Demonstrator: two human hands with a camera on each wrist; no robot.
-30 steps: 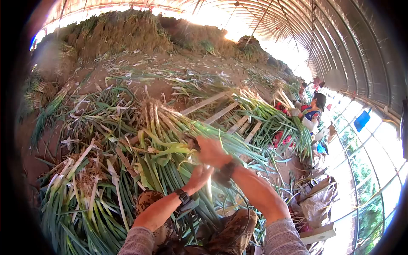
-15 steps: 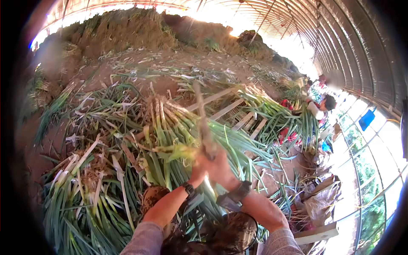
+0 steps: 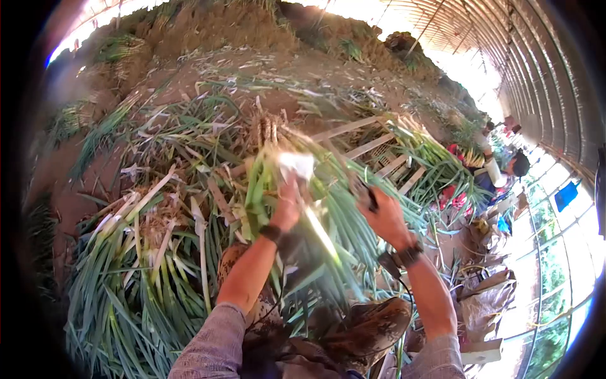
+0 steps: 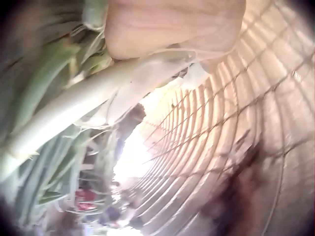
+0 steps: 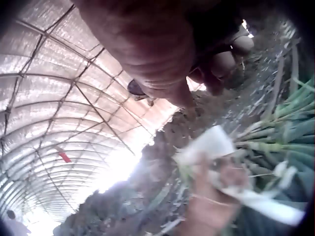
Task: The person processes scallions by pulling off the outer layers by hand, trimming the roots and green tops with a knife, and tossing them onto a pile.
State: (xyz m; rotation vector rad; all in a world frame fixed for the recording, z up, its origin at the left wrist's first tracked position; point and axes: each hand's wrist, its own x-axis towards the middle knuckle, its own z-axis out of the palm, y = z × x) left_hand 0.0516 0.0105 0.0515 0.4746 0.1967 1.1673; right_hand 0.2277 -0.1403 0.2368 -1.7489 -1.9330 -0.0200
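My left hand (image 3: 289, 205) grips a green onion over the heap in front of the knees. Its white stalk (image 3: 323, 234) slants down to the right below the hand, and a blurred white piece (image 3: 297, 165) sticks up at the fingertips. The left wrist view shows the pale stalk (image 4: 74, 108) running beneath the hand, with thin loose skin hanging from it. To the right, apart from the stalk, my right hand (image 3: 386, 220) holds a long narrow tool (image 3: 362, 188), dark at the grip and blurred towards its tip. Its fingers are partly in shadow in the right wrist view.
A root-end-up bunch of green onions (image 3: 268, 136) lies just ahead; another pile (image 3: 145, 278) lies at left. Wooden slats (image 3: 369, 146) and a crate are ahead right. Another person (image 3: 517, 165) works at right. Sacks (image 3: 483, 303) lie along the tunnel's open side.
The hands, together earlier, have moved apart, the right one going right with the tool. The tool pointed up half a second ago and now slants up-left. The head view has shifted.
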